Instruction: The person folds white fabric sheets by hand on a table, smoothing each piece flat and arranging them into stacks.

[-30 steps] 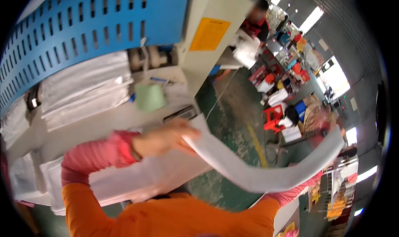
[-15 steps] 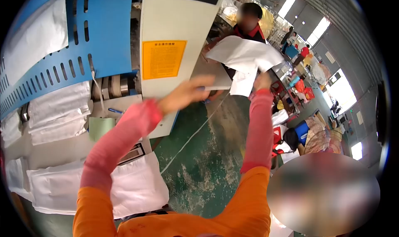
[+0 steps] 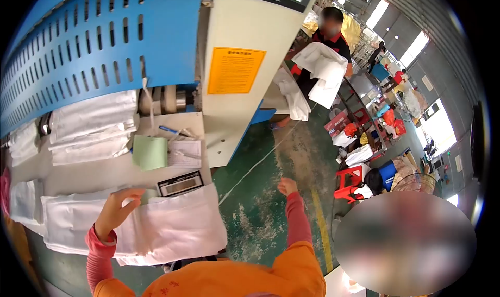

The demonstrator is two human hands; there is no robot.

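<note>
My left hand (image 3: 117, 209) is over the stack of white sheets (image 3: 182, 229) on the machine's table, thumb and fingers apart, holding nothing. My right hand (image 3: 287, 186) hangs above the green floor with its fingers curled; nothing shows in them. White cloth-like material (image 3: 325, 68) is with a co-worker (image 3: 338, 43) standing beyond the machine. A second white piece (image 3: 292, 95) drapes over a surface beside the machine. Near my left hand lies a black-framed device (image 3: 180, 184), with a green paper (image 3: 150, 153) and a blue pen (image 3: 167, 129) behind it.
A blue slotted machine cover (image 3: 104, 42) rises at the left, with white rolls of material (image 3: 94, 120) below it. The cream control cabinet (image 3: 229, 120) bears an orange notice (image 3: 236, 70). Red stools (image 3: 348, 181) and a fan (image 3: 416, 183) stand to the right.
Both hands have drawn back, left down over the stack and right down over the floor. The white material near my right hand is now away from it, with the co-worker. The view has shifted left.
</note>
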